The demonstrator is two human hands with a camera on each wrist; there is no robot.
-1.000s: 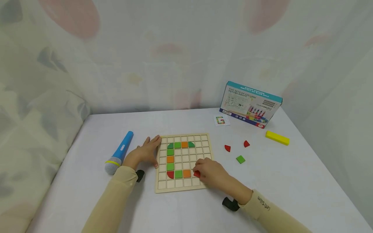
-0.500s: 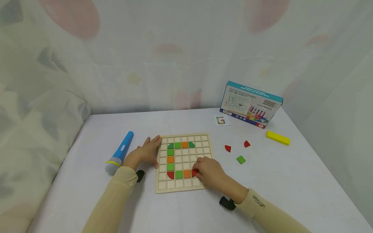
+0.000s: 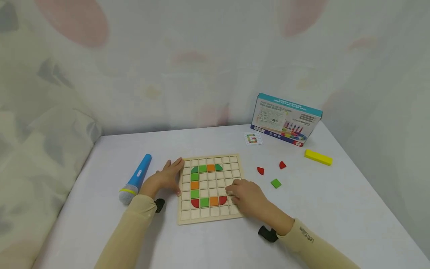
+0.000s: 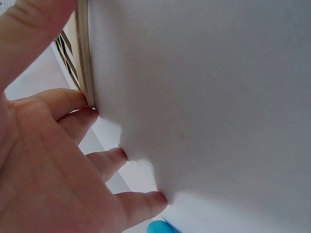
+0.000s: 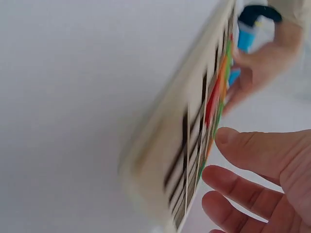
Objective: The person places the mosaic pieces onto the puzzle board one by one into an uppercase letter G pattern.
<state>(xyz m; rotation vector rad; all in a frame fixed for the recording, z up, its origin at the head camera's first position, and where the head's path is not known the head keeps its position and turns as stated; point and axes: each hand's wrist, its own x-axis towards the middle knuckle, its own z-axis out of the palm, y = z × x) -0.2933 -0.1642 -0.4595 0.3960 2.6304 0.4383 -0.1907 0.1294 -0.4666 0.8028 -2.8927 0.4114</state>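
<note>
A wooden grid board [image 3: 212,183] lies on the white table, its colored tiles forming a C-like outline. My left hand [image 3: 163,180] rests with spread fingers along its left edge; in the left wrist view the fingertips [image 4: 87,116] meet the board's corner and the tablecloth. Over the right side of the board is my right hand [image 3: 251,197], holding nothing, thumb and fingers apart in the right wrist view. Just left of those fingers a red quarter-circle tile [image 3: 223,200] sits in a cell beside an orange square tile [image 3: 213,201].
Two loose red quarter-circle tiles [image 3: 260,170] and a green square tile [image 3: 276,183] lie right of the board. Behind them are a pattern card [image 3: 252,138], a toy box [image 3: 285,120] and a yellow block [image 3: 318,157]. A blue toy microphone [image 3: 136,178] lies left of my left hand.
My right hand has set the red quarter-circle tile into the cell beside the orange square, let go of it and drawn slightly right. The left hand stays at the board's edge.
</note>
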